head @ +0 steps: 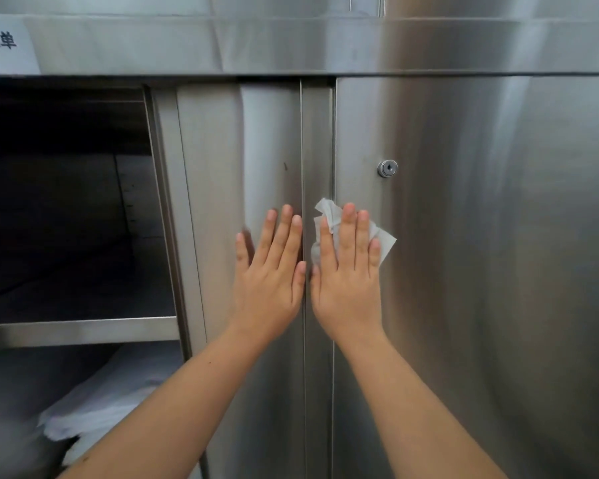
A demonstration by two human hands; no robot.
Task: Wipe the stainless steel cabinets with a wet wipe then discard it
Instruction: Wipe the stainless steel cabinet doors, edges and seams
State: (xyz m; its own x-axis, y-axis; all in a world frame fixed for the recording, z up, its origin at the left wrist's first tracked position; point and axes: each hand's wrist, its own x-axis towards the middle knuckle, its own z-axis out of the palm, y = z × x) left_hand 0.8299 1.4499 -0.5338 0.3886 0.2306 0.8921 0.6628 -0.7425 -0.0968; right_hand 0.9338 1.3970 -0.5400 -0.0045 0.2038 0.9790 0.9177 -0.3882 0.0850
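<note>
- My right hand lies flat with fingers straight, pressing the wet wipe against the right cabinet door at its left edge, below the lock.
- My left hand, flat and holding nothing, rests on the neighbouring door.
- The wipe looks thin, limp and light. I judge palm pressure stops it bunching on the slick steel, and a pinch at its free corner would lift it.

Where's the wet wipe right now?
Head view, centre: the wet wipe is pressed under the right hand against the stainless steel cabinet door, below and left of the round lock, beside the left hand.
</note>
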